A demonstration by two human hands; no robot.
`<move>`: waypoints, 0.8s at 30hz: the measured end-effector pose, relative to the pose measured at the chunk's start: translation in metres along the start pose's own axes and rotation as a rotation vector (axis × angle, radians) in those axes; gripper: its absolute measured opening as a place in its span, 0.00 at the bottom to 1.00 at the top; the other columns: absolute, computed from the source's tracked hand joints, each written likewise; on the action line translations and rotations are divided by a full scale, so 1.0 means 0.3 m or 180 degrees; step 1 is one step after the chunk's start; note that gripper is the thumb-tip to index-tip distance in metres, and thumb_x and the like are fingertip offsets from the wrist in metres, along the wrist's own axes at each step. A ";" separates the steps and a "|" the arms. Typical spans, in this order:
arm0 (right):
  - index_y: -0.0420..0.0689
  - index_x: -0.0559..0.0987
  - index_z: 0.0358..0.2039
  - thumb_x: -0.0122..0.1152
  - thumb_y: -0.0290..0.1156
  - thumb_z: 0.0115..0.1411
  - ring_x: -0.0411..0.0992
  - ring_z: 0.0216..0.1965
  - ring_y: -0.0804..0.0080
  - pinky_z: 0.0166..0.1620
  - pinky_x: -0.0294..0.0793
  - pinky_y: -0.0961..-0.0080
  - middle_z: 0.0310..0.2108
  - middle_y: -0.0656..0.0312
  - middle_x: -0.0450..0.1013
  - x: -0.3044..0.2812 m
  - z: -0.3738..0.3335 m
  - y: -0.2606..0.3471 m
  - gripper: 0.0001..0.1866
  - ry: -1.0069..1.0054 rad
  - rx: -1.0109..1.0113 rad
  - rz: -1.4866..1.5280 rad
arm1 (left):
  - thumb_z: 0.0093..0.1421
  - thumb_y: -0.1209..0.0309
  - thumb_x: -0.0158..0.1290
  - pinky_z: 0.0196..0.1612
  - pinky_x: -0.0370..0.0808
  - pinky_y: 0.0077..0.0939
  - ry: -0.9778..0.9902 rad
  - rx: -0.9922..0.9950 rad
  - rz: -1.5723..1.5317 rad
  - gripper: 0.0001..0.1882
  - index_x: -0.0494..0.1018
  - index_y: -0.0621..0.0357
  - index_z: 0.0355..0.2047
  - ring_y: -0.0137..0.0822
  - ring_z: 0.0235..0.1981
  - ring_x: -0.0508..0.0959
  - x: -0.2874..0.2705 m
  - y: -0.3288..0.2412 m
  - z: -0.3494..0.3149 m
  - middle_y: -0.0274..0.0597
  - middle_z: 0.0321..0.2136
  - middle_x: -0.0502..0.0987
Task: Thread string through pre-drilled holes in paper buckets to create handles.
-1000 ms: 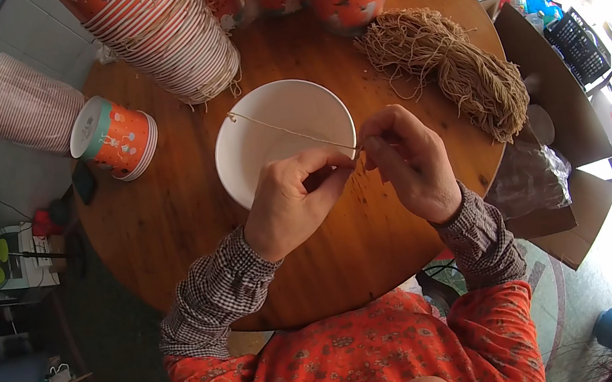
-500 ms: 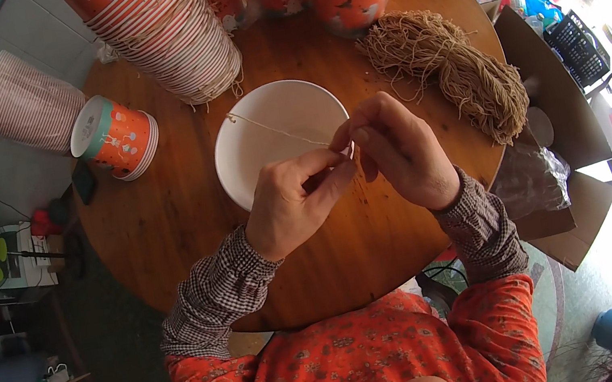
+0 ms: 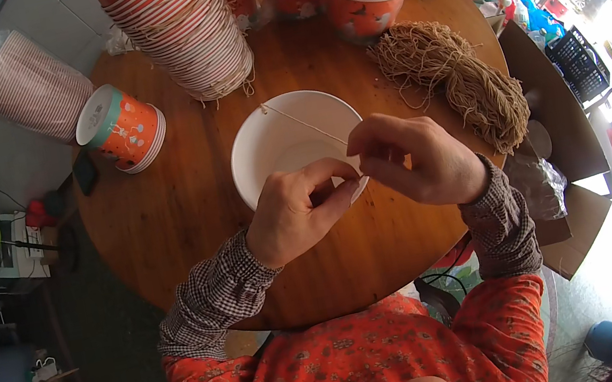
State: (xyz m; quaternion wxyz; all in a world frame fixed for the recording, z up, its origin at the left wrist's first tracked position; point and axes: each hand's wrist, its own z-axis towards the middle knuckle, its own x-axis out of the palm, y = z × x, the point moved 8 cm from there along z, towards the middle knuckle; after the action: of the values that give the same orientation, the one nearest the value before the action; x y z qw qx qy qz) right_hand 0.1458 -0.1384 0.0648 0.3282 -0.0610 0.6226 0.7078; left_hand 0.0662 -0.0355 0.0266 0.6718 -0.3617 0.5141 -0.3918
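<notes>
A white paper bucket (image 3: 254, 151) stands on the table with its open mouth up. A thin beige cord (image 3: 302, 122) is attached at its far rim and stretches across the mouth to my fingers. At the near right rim, my left hand (image 3: 295, 211) is closed in a pinch, thumb against forefinger. My right hand (image 3: 424, 162) is pinched beside it, where the cord arrives at its fingertips. The cord's end and the exact spot of the pinch are hidden behind my fingers.
A tan cord hank (image 3: 458, 78) lies to the right on the round wooden table (image 3: 190, 228). Tall nested bucket stacks (image 3: 200, 54) stand at the back, with cords hanging from one. At left lies a short orange bucket stack (image 3: 128, 132). An open cardboard box (image 3: 552, 98) sits beyond the right edge.
My right hand has moved slightly right and down, a little apart from the left. In the picture, the bucket and the things on the table sit a bit further right and lower.
</notes>
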 end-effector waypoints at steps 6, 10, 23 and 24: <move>0.42 0.73 0.40 0.54 0.24 0.57 0.72 0.31 0.58 0.33 0.73 0.68 0.31 0.56 0.69 0.052 -0.014 0.056 0.09 0.0178 -0.0686 -0.0918 | 0.51 0.78 0.56 0.22 0.65 0.21 -0.0174 0.0378 0.0372 0.06 0.73 0.59 0.30 0.27 0.20 0.67 -0.023 -0.034 0.006 0.36 0.27 0.71; 0.42 0.74 0.34 0.56 0.23 0.52 0.70 0.29 0.59 0.31 0.73 0.66 0.28 0.58 0.66 0.059 -0.023 0.097 0.08 -0.0190 -0.1091 -0.1677 | 0.49 0.80 0.55 0.23 0.63 0.20 -0.0194 0.0428 0.0087 0.06 0.70 0.58 0.28 0.25 0.22 0.64 -0.032 -0.037 0.006 0.35 0.29 0.69; 0.39 0.76 0.30 0.60 0.16 0.52 0.70 0.22 0.75 0.26 0.69 0.80 0.26 0.62 0.70 -0.063 -0.030 0.095 0.05 -0.1806 -0.0840 -0.1229 | 0.51 0.80 0.53 0.31 0.66 0.23 0.0281 0.0420 0.0345 0.05 0.69 0.58 0.26 0.29 0.29 0.69 -0.002 -0.008 -0.023 0.34 0.28 0.70; 0.41 0.75 0.29 0.60 0.19 0.51 0.71 0.24 0.63 0.27 0.71 0.71 0.27 0.58 0.68 -0.076 -0.023 0.081 0.05 -0.1913 -0.0808 -0.1304 | 0.50 0.78 0.55 0.34 0.67 0.27 0.0403 0.0410 0.0586 0.04 0.70 0.58 0.25 0.33 0.29 0.72 0.005 -0.003 -0.027 0.36 0.27 0.71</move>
State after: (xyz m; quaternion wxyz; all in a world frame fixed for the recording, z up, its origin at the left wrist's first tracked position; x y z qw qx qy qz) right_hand 0.1482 -0.1539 0.0949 0.6205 -0.0141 0.3809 0.6853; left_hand 0.0585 -0.0378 0.0251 0.6930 -0.2436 0.5602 -0.3828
